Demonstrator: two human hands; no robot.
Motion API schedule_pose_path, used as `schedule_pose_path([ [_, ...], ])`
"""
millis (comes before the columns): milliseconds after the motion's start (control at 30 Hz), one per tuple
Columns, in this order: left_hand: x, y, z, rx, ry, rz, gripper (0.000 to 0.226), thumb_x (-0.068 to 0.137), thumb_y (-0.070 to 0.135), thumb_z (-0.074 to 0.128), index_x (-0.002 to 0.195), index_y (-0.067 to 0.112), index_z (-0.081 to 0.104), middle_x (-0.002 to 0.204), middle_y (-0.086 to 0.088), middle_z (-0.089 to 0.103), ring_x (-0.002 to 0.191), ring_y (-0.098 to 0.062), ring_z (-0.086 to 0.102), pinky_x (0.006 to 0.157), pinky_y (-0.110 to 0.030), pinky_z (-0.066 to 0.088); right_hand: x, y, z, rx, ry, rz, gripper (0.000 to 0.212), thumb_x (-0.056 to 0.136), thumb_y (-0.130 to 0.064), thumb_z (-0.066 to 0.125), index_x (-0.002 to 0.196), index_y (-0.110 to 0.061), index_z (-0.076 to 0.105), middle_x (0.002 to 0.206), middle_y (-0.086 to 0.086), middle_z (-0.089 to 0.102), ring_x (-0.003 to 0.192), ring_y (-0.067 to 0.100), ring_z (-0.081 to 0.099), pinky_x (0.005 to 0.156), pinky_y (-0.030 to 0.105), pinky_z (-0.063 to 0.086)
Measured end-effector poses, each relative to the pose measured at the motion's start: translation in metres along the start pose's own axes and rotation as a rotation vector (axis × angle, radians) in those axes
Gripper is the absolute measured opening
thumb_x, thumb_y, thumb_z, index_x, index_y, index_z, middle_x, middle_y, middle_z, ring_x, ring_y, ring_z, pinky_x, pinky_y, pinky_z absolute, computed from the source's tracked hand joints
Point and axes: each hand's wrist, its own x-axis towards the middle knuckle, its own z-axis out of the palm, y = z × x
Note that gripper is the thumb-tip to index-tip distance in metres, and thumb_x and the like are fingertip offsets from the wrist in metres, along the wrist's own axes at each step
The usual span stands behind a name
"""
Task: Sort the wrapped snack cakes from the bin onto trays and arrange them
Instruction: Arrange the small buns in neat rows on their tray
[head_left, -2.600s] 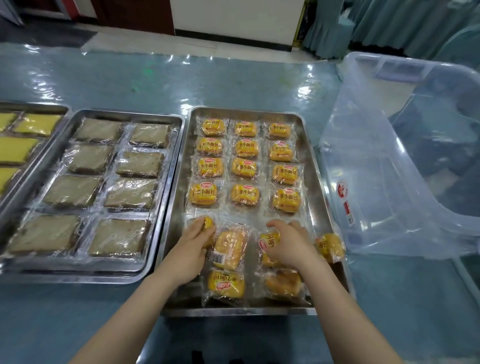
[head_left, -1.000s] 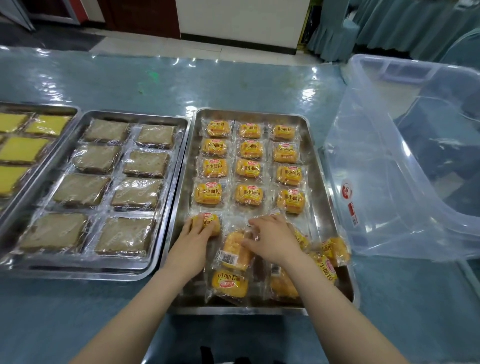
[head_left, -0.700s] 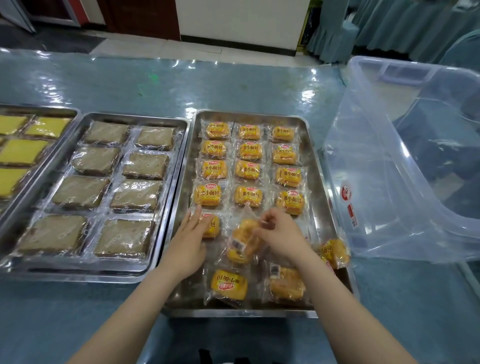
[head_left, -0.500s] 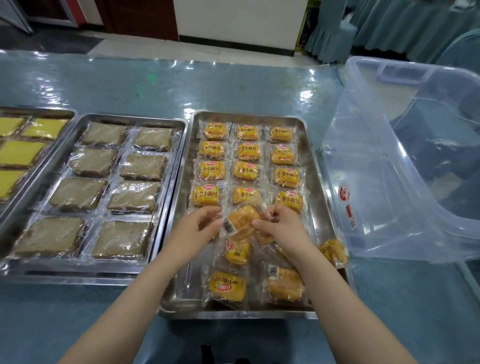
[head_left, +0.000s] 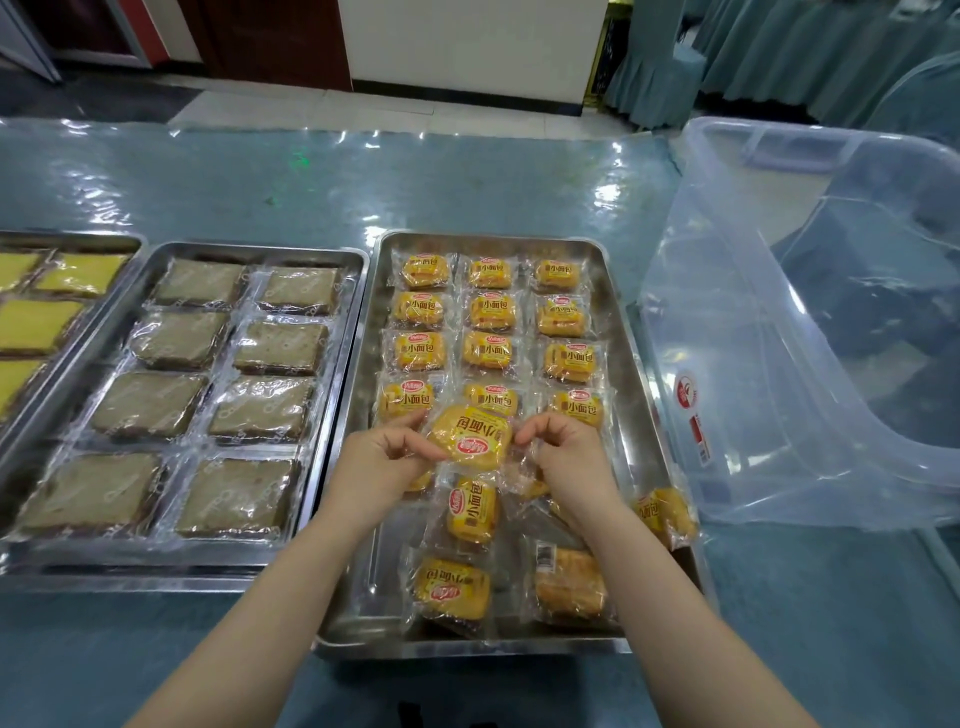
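Observation:
A steel tray (head_left: 631, 452) holds several yellow wrapped snack cakes in neat rows at its far end and loose ones (head_left: 451, 588) at the near end. Above the tray's middle, one yellow wrapped cake (head_left: 470, 435) is held label up, printed side upside down to me. My left hand (head_left: 382, 462) pinches its left wrapper edge. On the other side, my right hand (head_left: 563, 449) pinches the right wrapper edge. The clear plastic bin (head_left: 779, 364) lies tipped at the right, with nothing visible inside.
Left of the yellow cakes' tray stands a second steel tray (head_left: 343, 364) with several brown wrapped cakes. A third tray (head_left: 62, 241) with flat yellow cakes shows at the far left. One yellow cake (head_left: 662, 517) lies on the right rim. The table wears a shiny teal cover.
My right hand lifted a loose cake from the tray's near end. My left hand left the cake it rested on and took the other edge. The cake now faces label up.

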Motion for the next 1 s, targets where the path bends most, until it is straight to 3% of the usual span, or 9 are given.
schedule_pose_path([
  [100,-0.001,-0.005,0.000,-0.005,-0.003,-0.016,0.035,0.079,-0.001,0.068,0.068,0.031,0.075,0.085,0.010,0.073,0.085,-0.007,0.068,0.072,-0.019,0.054,0.002,0.001,0.000,0.168,-0.019,0.089,0.046,0.087,0.011,0.043,0.065,-0.019,0.070,0.082,0.003,0.074,0.075,0.020,0.066,0.056,0.029,0.051],
  [200,0.000,-0.007,-0.001,-0.076,0.007,-0.050,0.027,0.084,0.007,0.065,0.083,0.032,0.074,0.095,0.004,0.073,0.087,-0.013,0.068,0.073,-0.023,0.054,0.002,0.003,-0.002,0.267,-0.077,0.113,0.033,0.092,-0.004,0.043,0.080,-0.011,0.073,0.090,0.010,0.074,0.083,0.024,0.067,0.063,0.034,0.051],
  [300,-0.001,-0.007,0.002,-0.432,-0.025,-0.129,0.039,0.080,0.024,0.066,0.117,0.033,0.058,0.107,0.000,0.069,0.093,-0.017,0.068,0.079,-0.032,0.056,0.000,0.006,-0.005,0.242,-0.186,0.103,0.030,0.095,-0.030,0.052,0.083,-0.015,0.075,0.097,0.005,0.074,0.081,0.022,0.066,0.067,0.032,0.050],
  [433,0.000,-0.004,0.010,-0.192,-0.049,-0.083,0.053,0.078,0.013,0.071,0.118,0.043,0.055,0.116,-0.002,0.061,0.091,-0.024,0.067,0.069,-0.032,0.055,-0.002,0.007,-0.004,0.016,-0.401,0.095,0.033,0.093,-0.042,0.053,0.076,-0.027,0.077,0.096,-0.004,0.074,0.082,0.013,0.066,0.075,0.031,0.049],
  [533,0.003,-0.006,0.008,-0.154,0.026,-0.108,0.063,0.079,-0.002,0.068,0.117,0.045,0.051,0.111,-0.001,0.062,0.082,-0.019,0.069,0.059,-0.025,0.053,0.003,0.005,-0.004,-0.043,-0.235,0.074,0.033,0.094,-0.035,0.055,0.066,-0.026,0.071,0.097,-0.005,0.073,0.082,0.012,0.063,0.073,0.028,0.051],
  [667,0.003,-0.013,-0.009,-0.209,0.082,-0.172,0.077,0.077,-0.013,0.064,0.131,0.032,0.033,0.102,-0.003,0.065,0.083,-0.022,0.070,0.069,-0.035,0.054,0.011,0.010,-0.004,-0.205,-0.105,0.050,0.012,0.092,-0.028,0.059,0.087,-0.019,0.064,0.088,-0.001,0.070,0.077,0.012,0.064,0.068,0.027,0.055],
  [833,-0.001,-0.019,-0.032,0.129,0.135,-0.170,0.045,0.076,-0.016,0.046,0.101,0.021,0.051,0.085,-0.005,0.063,0.078,-0.020,0.061,0.064,-0.036,0.050,0.009,0.023,0.007,-0.488,-0.400,-0.074,0.023,0.087,-0.024,0.065,0.109,-0.028,0.061,0.104,-0.015,0.061,0.096,0.005,0.057,0.086,0.028,0.049],
  [900,-0.003,-0.021,-0.034,0.306,0.097,-0.129,0.044,0.074,-0.015,0.044,0.087,0.027,0.054,0.082,-0.001,0.062,0.076,-0.018,0.059,0.061,-0.033,0.047,0.010,0.029,0.011,-0.777,-0.513,-0.168,0.041,0.086,-0.029,0.067,0.125,-0.035,0.055,0.134,-0.013,0.051,0.124,0.011,0.043,0.111,0.038,0.031],
  [1000,-0.005,-0.026,-0.028,0.552,-0.048,-0.098,0.043,0.069,-0.012,0.044,0.078,0.028,0.056,0.080,0.006,0.062,0.079,-0.014,0.059,0.058,-0.028,0.042,0.009,0.035,0.012,-1.043,-0.518,-0.235,0.055,0.082,-0.037,0.068,0.133,-0.045,0.046,0.151,-0.012,0.034,0.137,0.020,0.022,0.114,0.044,0.016],
])
